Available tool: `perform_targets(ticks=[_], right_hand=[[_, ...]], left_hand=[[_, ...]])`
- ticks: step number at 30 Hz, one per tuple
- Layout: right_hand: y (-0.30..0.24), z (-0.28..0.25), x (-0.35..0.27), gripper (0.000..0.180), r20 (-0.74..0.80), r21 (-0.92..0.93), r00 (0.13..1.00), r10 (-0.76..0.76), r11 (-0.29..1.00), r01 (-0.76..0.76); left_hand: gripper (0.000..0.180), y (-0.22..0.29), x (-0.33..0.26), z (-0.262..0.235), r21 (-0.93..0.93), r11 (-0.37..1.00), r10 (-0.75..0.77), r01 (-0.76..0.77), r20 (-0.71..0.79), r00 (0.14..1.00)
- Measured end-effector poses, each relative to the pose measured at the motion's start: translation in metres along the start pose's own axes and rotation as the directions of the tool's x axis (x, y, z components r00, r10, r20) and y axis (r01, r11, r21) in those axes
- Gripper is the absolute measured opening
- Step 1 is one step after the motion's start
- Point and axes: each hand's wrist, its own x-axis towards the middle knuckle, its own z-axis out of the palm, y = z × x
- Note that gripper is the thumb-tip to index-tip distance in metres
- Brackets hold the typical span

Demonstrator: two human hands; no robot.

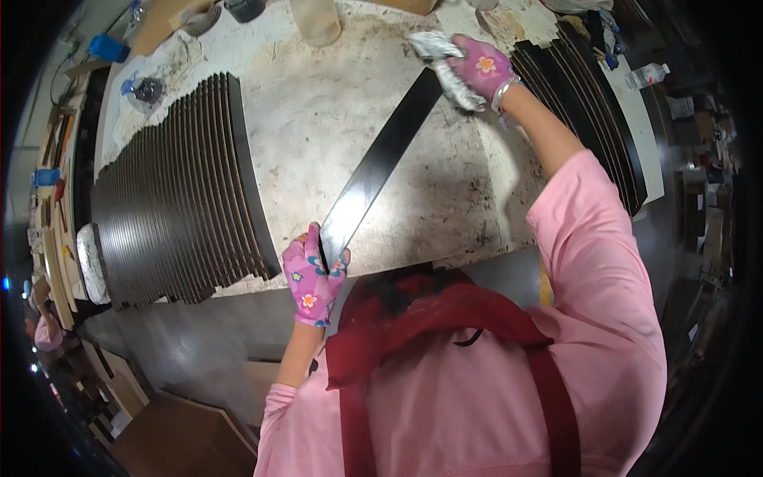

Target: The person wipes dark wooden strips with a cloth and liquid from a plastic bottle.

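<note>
Two gloved hands are working a long black flat wooden strip (380,163) lying diagonally on the stained worktop (318,119).

The left hand (312,278) is gripping its near end; the outstretched right hand (483,67) is clutching a crumpled white rag (445,67) at its far end.

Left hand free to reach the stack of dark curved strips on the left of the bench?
Probably not as things stand: the left hand grips the near end of the black strip. The stack of dark curved strips lies close by, with bare bench between.
</note>
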Motion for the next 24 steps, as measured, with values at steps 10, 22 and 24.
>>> perform_targets(ticks=[10, 22, 24], right_hand=[[-0.017, 0.097, -0.015, 0.028, 0.173, 0.608, 0.972, -0.162, 0.794, 0.024], [-0.047, -0.004, -0.019, 0.030, 0.003, 0.070, 0.998, -0.070, 0.995, 0.070], [-0.109, 0.017, -0.049, 0.031, 0.320, -0.018, 0.946, -0.051, 0.998, 0.059]], left_hand=[[0.068, 0.000, 0.005, 0.002, 0.023, 1.000, 0.014, -0.014, -0.004, 1.000], [0.066, -0.004, -0.002, 0.003, 0.047, 0.999, -0.015, 0.017, -0.042, 0.999], [0.066, -0.008, -0.008, 0.005, 0.053, 0.998, -0.035, 0.036, -0.025, 0.999]])
